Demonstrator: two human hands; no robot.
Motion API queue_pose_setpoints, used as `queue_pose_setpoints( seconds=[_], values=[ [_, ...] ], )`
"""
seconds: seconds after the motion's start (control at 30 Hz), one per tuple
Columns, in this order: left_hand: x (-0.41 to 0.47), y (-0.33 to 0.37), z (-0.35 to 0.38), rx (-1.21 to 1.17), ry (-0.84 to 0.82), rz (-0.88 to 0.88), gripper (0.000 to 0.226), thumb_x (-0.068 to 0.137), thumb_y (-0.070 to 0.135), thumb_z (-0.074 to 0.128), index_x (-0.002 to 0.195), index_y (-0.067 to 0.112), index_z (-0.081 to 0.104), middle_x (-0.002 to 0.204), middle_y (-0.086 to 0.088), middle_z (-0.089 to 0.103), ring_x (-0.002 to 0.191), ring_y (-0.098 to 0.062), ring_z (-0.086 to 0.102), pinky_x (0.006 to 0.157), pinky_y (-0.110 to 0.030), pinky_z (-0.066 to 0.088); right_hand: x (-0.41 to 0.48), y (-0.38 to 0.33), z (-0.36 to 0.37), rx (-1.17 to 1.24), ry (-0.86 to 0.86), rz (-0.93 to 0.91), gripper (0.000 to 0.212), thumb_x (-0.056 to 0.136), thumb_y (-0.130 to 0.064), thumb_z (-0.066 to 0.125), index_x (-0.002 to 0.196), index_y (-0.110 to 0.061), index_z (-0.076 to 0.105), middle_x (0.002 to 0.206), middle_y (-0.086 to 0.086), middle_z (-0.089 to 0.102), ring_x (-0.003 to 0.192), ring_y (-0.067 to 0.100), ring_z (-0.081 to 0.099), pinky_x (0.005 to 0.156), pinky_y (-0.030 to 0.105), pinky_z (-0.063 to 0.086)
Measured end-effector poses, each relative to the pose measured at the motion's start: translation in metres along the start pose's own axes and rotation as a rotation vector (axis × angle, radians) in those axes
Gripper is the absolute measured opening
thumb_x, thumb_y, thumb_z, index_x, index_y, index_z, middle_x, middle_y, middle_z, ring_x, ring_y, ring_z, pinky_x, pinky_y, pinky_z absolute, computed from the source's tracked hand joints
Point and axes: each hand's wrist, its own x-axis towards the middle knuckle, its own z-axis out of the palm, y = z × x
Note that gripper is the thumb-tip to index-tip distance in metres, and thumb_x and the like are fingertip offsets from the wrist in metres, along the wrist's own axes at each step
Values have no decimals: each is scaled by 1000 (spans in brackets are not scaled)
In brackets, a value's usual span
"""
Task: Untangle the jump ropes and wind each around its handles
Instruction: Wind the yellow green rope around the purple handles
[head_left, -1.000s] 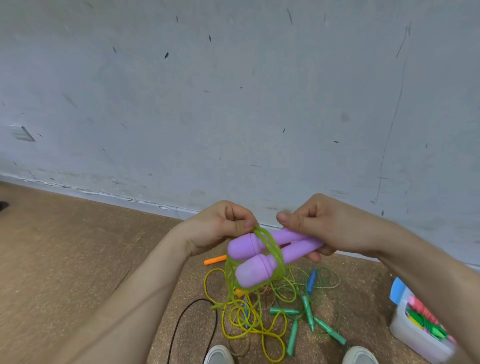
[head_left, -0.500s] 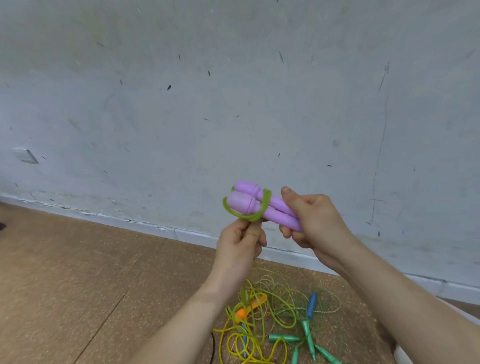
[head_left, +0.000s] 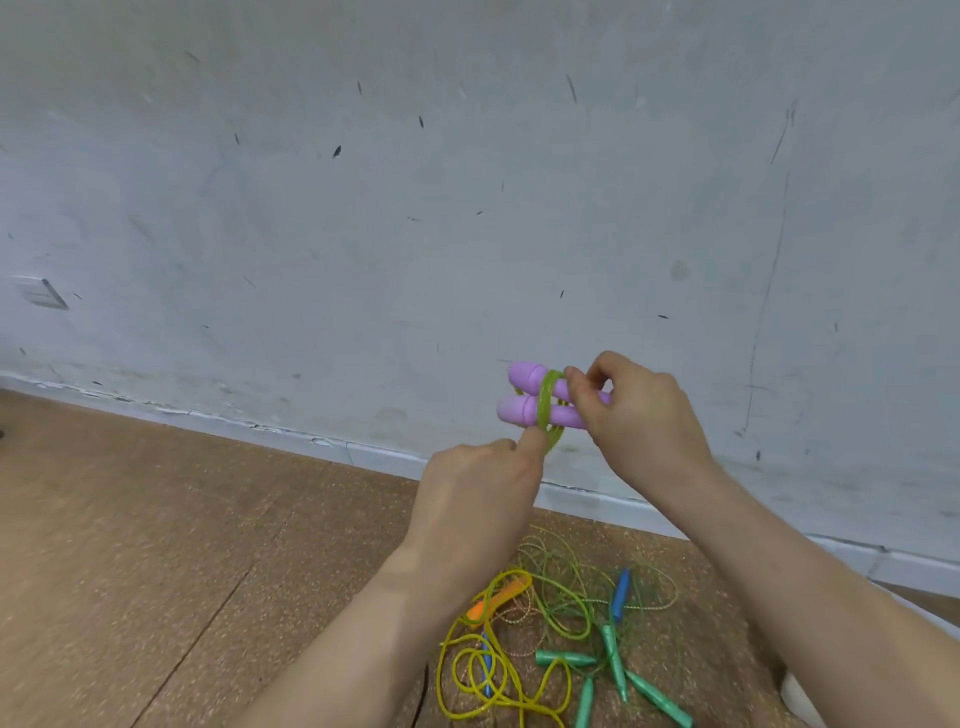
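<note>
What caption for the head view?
Right hand grips two purple handles; left hand touches the green rope wound around them, above tangled ropes.

Open floor (head_left: 156, 545) left of rope tangle (head_left: 561, 623)

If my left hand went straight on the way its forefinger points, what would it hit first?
The green rope wound round the purple handles. The forefinger of the left hand points up at it and seems to touch it; the lower handle lies just beyond.
</note>
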Motion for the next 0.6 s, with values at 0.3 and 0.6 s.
queue_pose_setpoints(
  seconds=[0.3, 0.6],
  values=[
    [3, -32, -9, -335, -19, 148, 28, 78, 48, 58, 72, 24, 71, 63, 1, 62, 57, -22, 59, 46, -29, 42, 0, -5, -12, -210, -308, -63, 33, 92, -44, 54, 75, -17, 64, 61, 4, 64, 64, 24, 62, 64, 34, 52],
    [8, -45, -16, -991, -344, -193, 14, 71, 12, 81, 81, 22, 78, 77, 8, 74, 74, 2, 66, 73, -18, 52, -13, -14, -20, -26, -695, -215, 45, 94, -43, 56, 61, -15, 64, 46, 3, 61, 42, 8, 50, 45, 13, 35]
  ],
)
